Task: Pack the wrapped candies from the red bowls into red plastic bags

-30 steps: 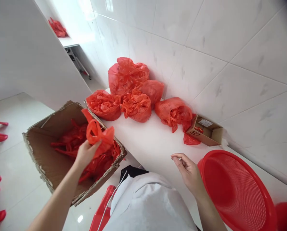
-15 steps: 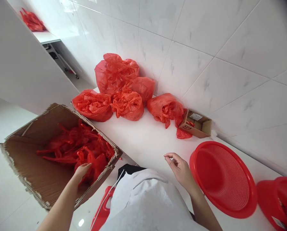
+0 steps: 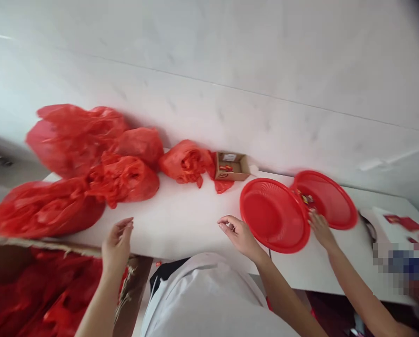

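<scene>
My left hand is raised over the near edge of the white table, fingers loosely bent and holding nothing. It is beside the cardboard box, which contains red plastic bags. My right hand hovers to the left of the nearer red basket. Its fingers are half curled with a gap between thumb and fingertips, and nothing shows in them. Several stuffed red plastic bags stand at the back left. Right of them sits a small cardboard box with red packets inside.
A co-worker's hand reaches from the right into a second red basket holding small wrapped items. Farther right, red packets lie on a white surface. A tiled wall runs behind the table.
My left hand has come out of the big cardboard box without a bag. The view has turned right, bringing the second basket and the co-worker's arm into sight. My right hand keeps its half-curled shape.
</scene>
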A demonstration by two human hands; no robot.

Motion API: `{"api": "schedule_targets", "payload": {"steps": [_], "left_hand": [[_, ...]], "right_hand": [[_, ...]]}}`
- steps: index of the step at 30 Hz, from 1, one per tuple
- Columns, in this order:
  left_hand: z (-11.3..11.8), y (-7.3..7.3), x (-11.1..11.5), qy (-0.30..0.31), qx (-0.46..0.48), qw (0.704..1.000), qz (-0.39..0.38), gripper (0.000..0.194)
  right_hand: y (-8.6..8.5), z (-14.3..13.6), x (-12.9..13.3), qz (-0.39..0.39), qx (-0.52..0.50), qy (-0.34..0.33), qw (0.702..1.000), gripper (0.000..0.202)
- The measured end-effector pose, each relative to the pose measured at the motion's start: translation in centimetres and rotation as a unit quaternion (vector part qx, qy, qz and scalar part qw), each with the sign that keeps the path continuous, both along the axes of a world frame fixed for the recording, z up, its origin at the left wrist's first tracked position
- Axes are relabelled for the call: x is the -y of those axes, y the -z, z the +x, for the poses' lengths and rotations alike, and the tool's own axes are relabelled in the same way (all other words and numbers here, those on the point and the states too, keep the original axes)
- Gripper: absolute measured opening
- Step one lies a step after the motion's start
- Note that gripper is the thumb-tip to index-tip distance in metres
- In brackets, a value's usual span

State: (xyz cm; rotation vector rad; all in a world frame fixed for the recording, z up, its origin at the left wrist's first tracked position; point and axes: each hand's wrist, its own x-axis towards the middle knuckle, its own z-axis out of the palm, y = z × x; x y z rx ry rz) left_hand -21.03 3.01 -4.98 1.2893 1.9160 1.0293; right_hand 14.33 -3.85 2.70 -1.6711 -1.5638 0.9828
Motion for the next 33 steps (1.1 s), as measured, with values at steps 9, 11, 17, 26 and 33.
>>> {"api": "schedule_targets", "payload": {"steps": [9,11,17,26,33], "left_hand": [[14.9,-3.5,-1.5,0.248,0.066,0.964,-0.069,0.044],[15.1,-3.3,-2.0,0.259,0.048,0.961,-0.090,0.046],[15.4,-2.2,-3.3,0.252,0.010,0.957,-0.141,0.051],[17.5,-1.2,-3.5,0.300,0.002,0.940,-0.165,0.047],[16.5,-0.7,-3.9,0.288,-0.026,0.941,-0.176,0.042]], "right_hand": [[1.0,13.6,4.4,0.007,0.031,0.299,0.954,0.028],[1.6,15.0,5.6,-0.005,0.033,0.331,0.943,0.028],[3.6,14.3,4.4,-0.011,0.020,0.328,0.944,0.030],[6.3,21.8,-6.3,0.052,0.292,0.299,0.907,0.043],[9.5,28.1,-8.3,-0.188,0.403,0.285,0.849,0.050]]}}
